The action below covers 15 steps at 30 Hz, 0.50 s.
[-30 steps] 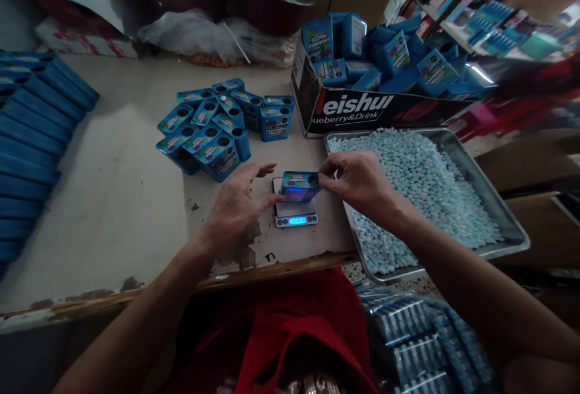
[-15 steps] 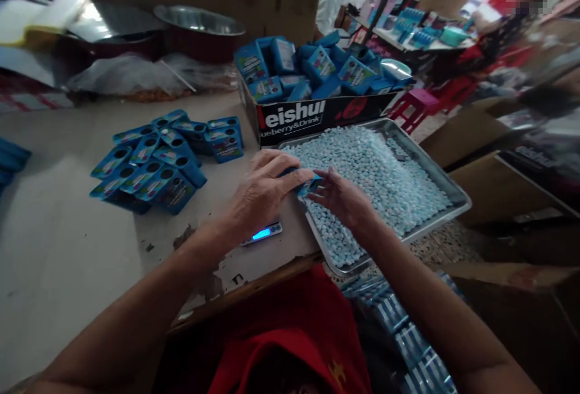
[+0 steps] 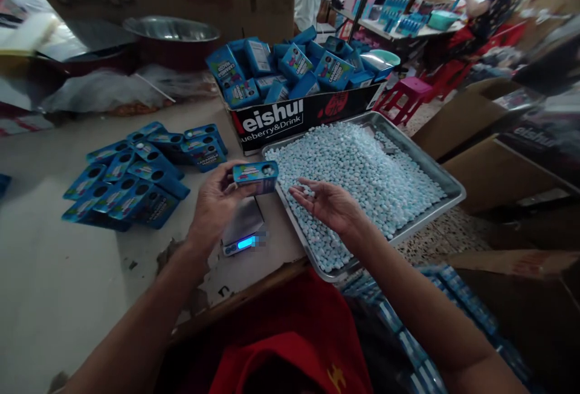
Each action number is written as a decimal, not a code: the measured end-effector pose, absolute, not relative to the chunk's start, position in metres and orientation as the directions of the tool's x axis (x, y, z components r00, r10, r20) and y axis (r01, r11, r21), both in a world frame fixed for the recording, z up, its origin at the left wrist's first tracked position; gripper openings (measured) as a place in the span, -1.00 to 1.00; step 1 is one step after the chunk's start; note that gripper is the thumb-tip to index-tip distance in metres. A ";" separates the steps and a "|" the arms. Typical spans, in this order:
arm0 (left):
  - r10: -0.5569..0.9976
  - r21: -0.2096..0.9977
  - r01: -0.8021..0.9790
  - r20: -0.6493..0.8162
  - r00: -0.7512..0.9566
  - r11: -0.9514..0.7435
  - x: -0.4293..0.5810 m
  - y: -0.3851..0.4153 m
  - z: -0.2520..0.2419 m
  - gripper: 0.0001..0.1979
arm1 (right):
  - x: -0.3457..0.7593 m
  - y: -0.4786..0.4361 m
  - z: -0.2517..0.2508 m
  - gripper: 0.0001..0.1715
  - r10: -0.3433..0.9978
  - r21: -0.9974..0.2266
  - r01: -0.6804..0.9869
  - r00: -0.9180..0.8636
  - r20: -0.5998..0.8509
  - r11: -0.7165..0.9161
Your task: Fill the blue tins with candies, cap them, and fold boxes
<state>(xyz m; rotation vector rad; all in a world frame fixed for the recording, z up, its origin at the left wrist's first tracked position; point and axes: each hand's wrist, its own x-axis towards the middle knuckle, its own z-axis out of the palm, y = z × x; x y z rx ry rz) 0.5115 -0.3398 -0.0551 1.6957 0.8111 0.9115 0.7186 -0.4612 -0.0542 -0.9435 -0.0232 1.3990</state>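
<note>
My left hand (image 3: 211, 203) grips a small blue candy box (image 3: 255, 170) above the digital scale (image 3: 244, 231). Pale candies show in the round hole at the box's right end. Palm turned up, my right hand (image 3: 333, 203) hovers over the left part of a metal tray (image 3: 414, 231), its fingers apart. Whether any candies lie on those fingers I cannot tell. A heap of pale blue and white candies (image 3: 357, 164) fills most of the tray. The scale's display glows blue below my left hand.
Several blue boxes with round holes (image 3: 122, 179) stand clustered on the table's left. Behind the tray, a black carton (image 3: 272, 119) holds a pile of blue boxes. A metal basin (image 3: 172, 30) is farther back. A pink stool (image 3: 403, 98) and open cartons (image 3: 475, 176) flank the right side.
My hands have moved apart. The left one has carried the box left and turned it so its hole shows; the right has turned palm up over the tray. The view has shifted slightly.
</note>
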 end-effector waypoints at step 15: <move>0.924 0.983 0.141 0.060 0.378 -0.121 0.426 -0.360 -0.095 -0.29 | 0.701 -0.436 -0.051 -0.75 0.880 -0.736 -0.628 0.166 -0.444 -0.253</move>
